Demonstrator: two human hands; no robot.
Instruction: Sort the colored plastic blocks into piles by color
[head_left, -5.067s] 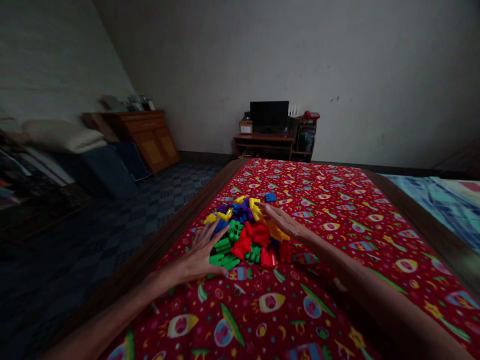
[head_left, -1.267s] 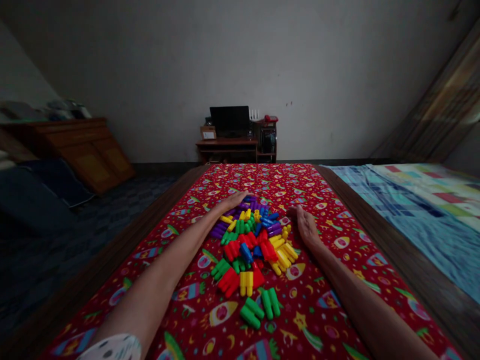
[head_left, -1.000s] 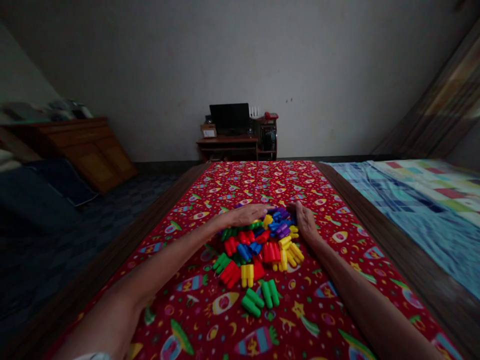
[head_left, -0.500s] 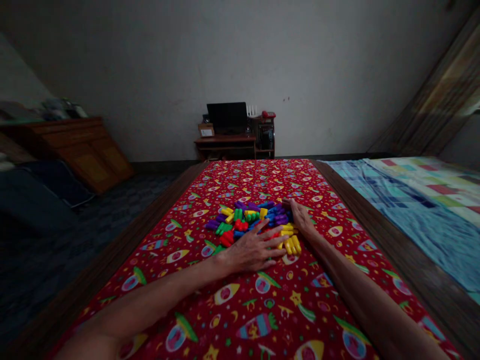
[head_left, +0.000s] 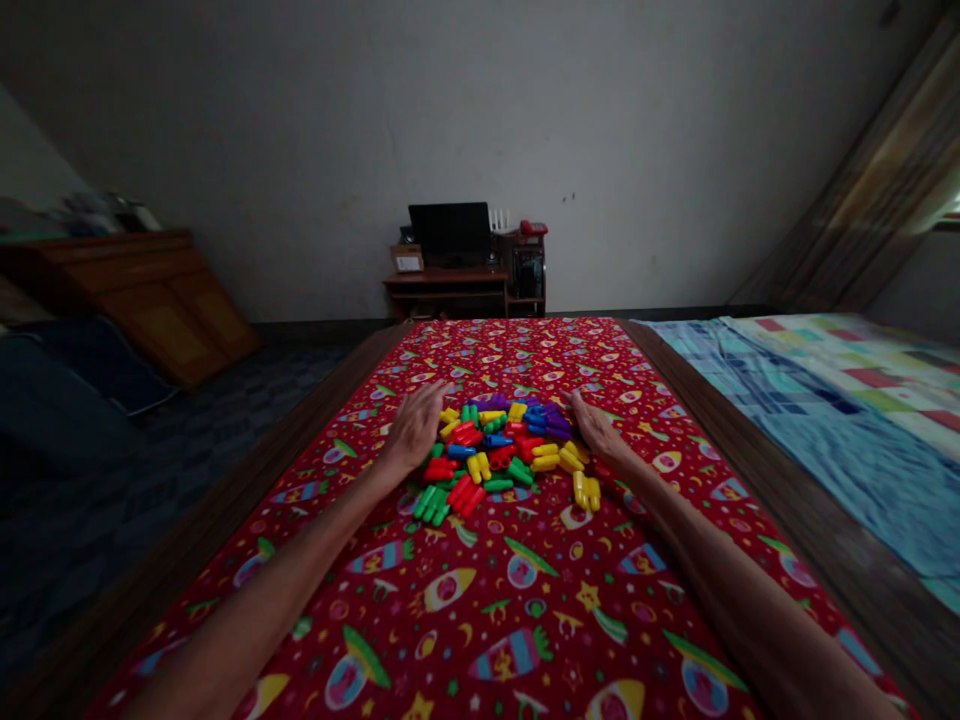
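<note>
A loose pile of glossy plastic toy pieces in red, green, yellow, blue and purple lies on the red patterned cloth (head_left: pixel 450 590). My left hand (head_left: pixel 416 425) rests at the pile's left edge, fingers stretched forward, beside green pieces (head_left: pixel 433 505) and red pieces (head_left: pixel 466 496). On the opposite side, my right hand (head_left: pixel 598 430) lies with straight fingers against the pile's right edge, close to purple pieces (head_left: pixel 556 422) and yellow pieces (head_left: pixel 570 456). One yellow piece (head_left: pixel 586 491) sits a little nearer to me. Neither hand grips anything that shows.
Dark wooden borders (head_left: pixel 795 500) flank the cloth. To the right is bedding (head_left: pixel 795 420) in blue and coloured checks. A desk (head_left: pixel 450 285) with a monitor (head_left: pixel 451 233) stands by the far wall, and a wooden cabinet (head_left: pixel 176 320) at left.
My left hand has moved from over the pile's near side to its left edge, uncovering red, green and yellow pieces. The pieces are rearranged; my right hand stays at the right edge.
</note>
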